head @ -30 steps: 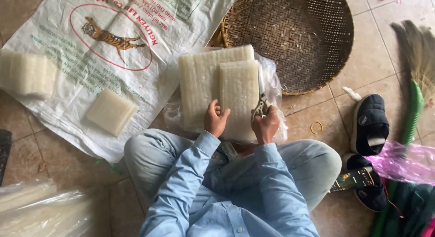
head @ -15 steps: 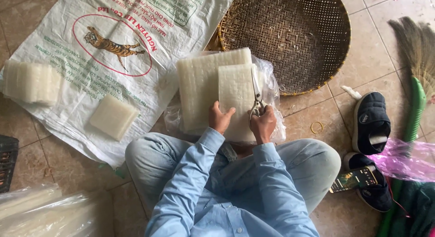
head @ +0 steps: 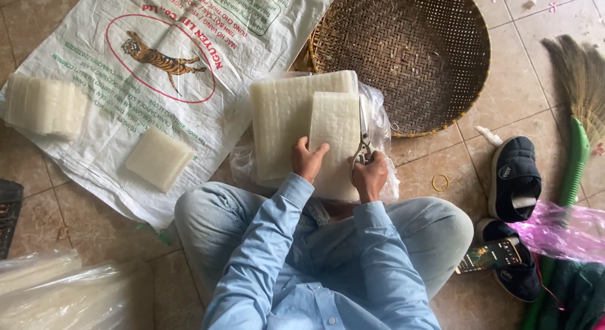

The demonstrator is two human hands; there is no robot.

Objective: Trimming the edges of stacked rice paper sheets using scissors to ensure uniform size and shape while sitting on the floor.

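Note:
My left hand [head: 307, 161] grips the lower edge of a narrow stack of translucent white sheets [head: 335, 131], held upright in front of me. My right hand [head: 370, 175] is shut on the handles of metal scissors [head: 364, 131], whose blades run up the stack's right edge. Behind lies a wider stack of the same white sheets [head: 280, 125] on a clear plastic bag [head: 381, 122]. I sit on the floor in jeans and a light blue shirt.
A printed white sack [head: 189, 71] on the tiled floor carries two small cut stacks [head: 159, 158] [head: 41, 106]. A round woven basket [head: 441, 52] sits behind. Black shoes [head: 513, 179], a green-handled broom [head: 576, 153], pink plastic [head: 561, 232] and a rubber band [head: 440, 182] lie right.
The scissors have worked further up the right edge of the narrow stack. Both hands keep their hold; the view has shifted slightly.

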